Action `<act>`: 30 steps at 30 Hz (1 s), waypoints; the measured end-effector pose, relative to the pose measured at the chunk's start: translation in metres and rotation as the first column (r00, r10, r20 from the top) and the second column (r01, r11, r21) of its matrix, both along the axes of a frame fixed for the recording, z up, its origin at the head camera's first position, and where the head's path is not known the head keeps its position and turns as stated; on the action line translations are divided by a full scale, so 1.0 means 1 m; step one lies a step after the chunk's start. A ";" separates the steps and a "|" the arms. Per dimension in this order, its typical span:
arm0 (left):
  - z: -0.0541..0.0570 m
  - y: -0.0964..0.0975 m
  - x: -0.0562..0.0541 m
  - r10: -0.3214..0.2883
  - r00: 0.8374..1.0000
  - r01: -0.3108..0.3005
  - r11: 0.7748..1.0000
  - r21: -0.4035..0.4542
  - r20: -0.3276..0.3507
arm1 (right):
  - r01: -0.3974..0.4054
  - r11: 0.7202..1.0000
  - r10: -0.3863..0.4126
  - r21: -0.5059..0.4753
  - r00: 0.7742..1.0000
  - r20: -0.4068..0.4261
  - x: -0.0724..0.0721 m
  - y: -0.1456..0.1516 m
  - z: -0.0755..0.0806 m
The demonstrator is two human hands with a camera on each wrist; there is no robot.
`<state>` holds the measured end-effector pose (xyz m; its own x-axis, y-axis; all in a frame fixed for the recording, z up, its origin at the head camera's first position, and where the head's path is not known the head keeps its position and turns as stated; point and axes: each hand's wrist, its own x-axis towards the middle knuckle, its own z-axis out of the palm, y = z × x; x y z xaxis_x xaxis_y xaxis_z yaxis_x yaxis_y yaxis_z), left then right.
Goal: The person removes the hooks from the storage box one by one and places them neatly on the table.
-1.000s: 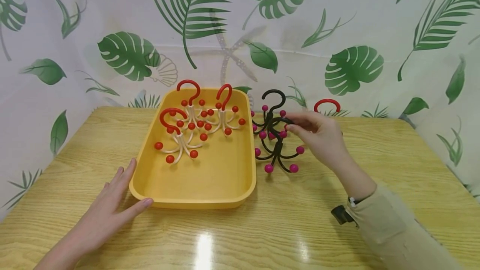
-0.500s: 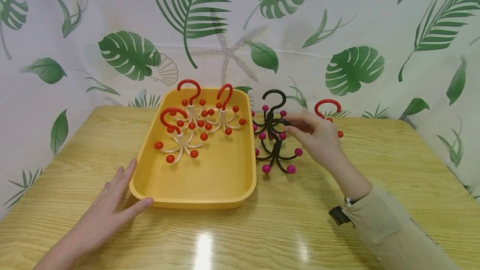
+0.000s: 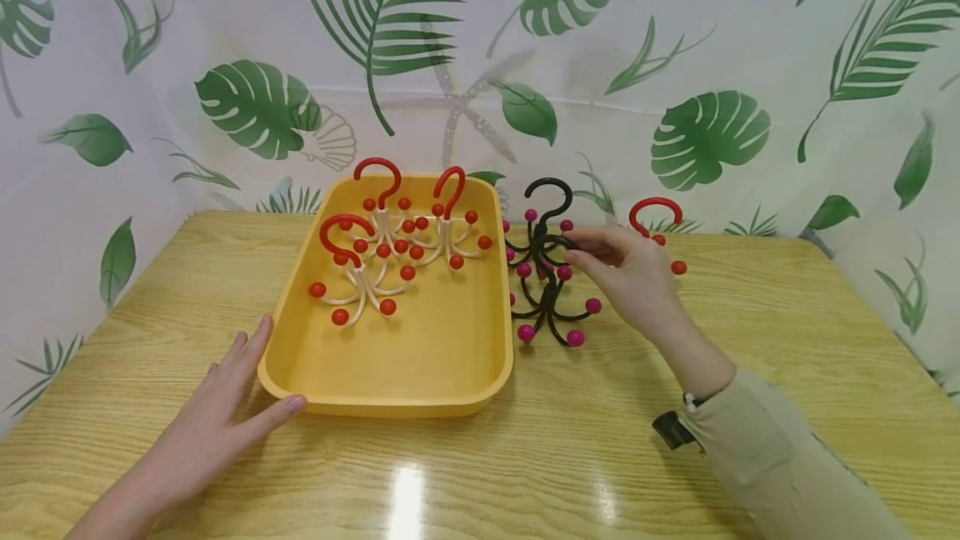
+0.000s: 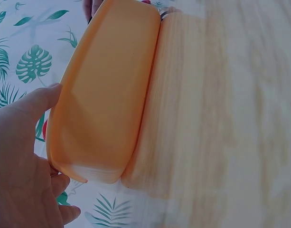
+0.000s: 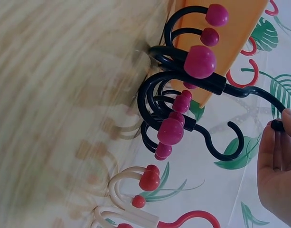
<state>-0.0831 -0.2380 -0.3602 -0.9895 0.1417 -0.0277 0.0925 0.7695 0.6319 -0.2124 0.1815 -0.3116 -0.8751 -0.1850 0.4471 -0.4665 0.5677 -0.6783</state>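
My right hand (image 3: 637, 277) pinches the hook tip of a black claw hook hanger (image 3: 550, 294) with magenta balls on its curved arms. In the right wrist view this black hanger (image 5: 214, 81) stands upright at the yellow tray's right side. Close behind it is a second black hanger (image 3: 557, 200), also with magenta balls. My left hand (image 3: 213, 419) rests at the near left corner of the yellow tray (image 3: 420, 361), fingers along its side and thumb at the front rim. Three white claw hangers with red hooks and red balls, the nearest one (image 3: 362, 282) among them, stand inside the tray.
Another white hanger with a red hook (image 3: 655, 205) stands at the back right, partly hidden behind my right hand. Wood-grain table (image 3: 540, 473) lies under everything. A leaf-printed cloth (image 3: 600, 132) hangs along the table's back edge.
The near black hanger has shifted slightly left toward the tray, with my right hand moving along with it. More of the red-hooked hanger at right shows. My left hand stays put.
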 end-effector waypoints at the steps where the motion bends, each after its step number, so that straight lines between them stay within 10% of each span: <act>1: 0.000 0.000 0.000 0.000 1.000 0.000 1.000 0.001 0.000 | 0.001 1.000 -0.001 0.004 1.000 -0.001 0.000 0.000 0.000; 30: 0.000 0.000 0.000 0.006 1.000 -0.006 1.000 -0.005 0.010 | -0.016 1.000 0.017 0.019 0.999 -0.046 -0.006 0.004 -0.001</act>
<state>-0.0836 -0.2379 -0.3604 -0.9900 0.1358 -0.0383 0.0817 0.7729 0.6293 -0.2180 0.1854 -0.3123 -0.8503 -0.2075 0.4837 -0.5066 0.5721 -0.6451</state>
